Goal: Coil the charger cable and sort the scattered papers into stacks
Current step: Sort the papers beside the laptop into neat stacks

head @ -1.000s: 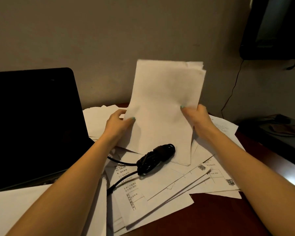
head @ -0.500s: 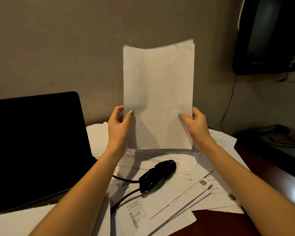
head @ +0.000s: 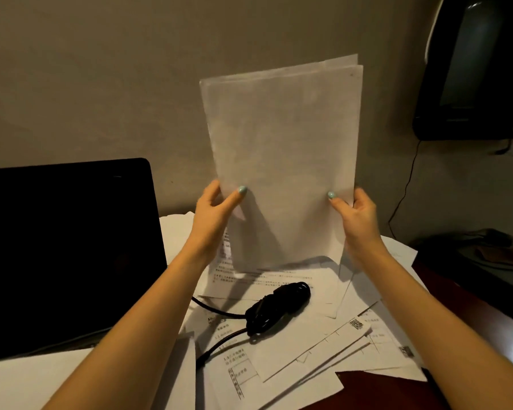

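1. I see the held sheets [head: 282, 161] as thin, smooth, matt paper.
2. The scattered papers [head: 308, 344] are matt white paper too, with black print.
3. The charger cable [head: 276, 306] looks to me like black plastic or rubber, smooth, with a slight sheen.
4. The laptop screen [head: 65, 247] is black and smooth.
5. The desk [head: 382, 392] seems red-brown wood, polished.
6. The wall [head: 101, 84] is matt.

Bare forearms [head: 160, 306] end in a left grip [head: 214, 211] and right grip [head: 356, 214], thumbnails [head: 242, 189] painted mint-green.
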The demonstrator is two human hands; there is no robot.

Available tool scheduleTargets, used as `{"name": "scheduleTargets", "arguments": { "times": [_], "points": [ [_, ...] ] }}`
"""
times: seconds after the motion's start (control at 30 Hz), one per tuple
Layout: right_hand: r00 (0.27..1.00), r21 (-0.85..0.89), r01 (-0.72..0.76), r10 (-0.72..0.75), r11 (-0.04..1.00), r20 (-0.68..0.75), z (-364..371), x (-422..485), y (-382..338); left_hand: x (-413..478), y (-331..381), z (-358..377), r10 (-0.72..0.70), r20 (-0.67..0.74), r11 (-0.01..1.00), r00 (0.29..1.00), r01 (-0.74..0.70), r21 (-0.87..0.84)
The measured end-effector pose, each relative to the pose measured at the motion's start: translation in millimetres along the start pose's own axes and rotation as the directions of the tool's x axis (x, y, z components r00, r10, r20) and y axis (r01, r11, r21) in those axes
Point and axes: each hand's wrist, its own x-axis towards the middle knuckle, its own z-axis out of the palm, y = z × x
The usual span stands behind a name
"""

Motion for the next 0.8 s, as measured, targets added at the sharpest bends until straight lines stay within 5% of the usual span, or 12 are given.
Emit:
{"name": "scheduleTargets", "arguments": {
  "times": [0.1, 0.27, 0.5, 0.8],
  "points": [
    [0.999, -0.043, -0.034, 0.036, 0.999, 0.038, -1, 0, 6, -2, -12, -7, -0.261, 0.087, 0.965, 0.961, 0.258, 0.041],
    [0.996, -0.098, -0.066, 0.071, 0.993, 0.052, -2, -2, 9, -5, -13, -9, -0.301, 0.118, 0.948, 0.946, 0.284, 0.141],
    [0.982, -0.2, -0.15, 0.17, 0.968, 0.086, -6, -1, 16, 4, 4, -10, -0.137, -0.01, 0.99, 0.991, 0.136, -0.032],
    [0.963, -0.077, -0.241, 0.248, 0.967, 0.102, -4, 5, 12, 2, 31, 12, 0.075, 0.059, 0.993, 0.995, -0.069, -0.1]
  ]
}}
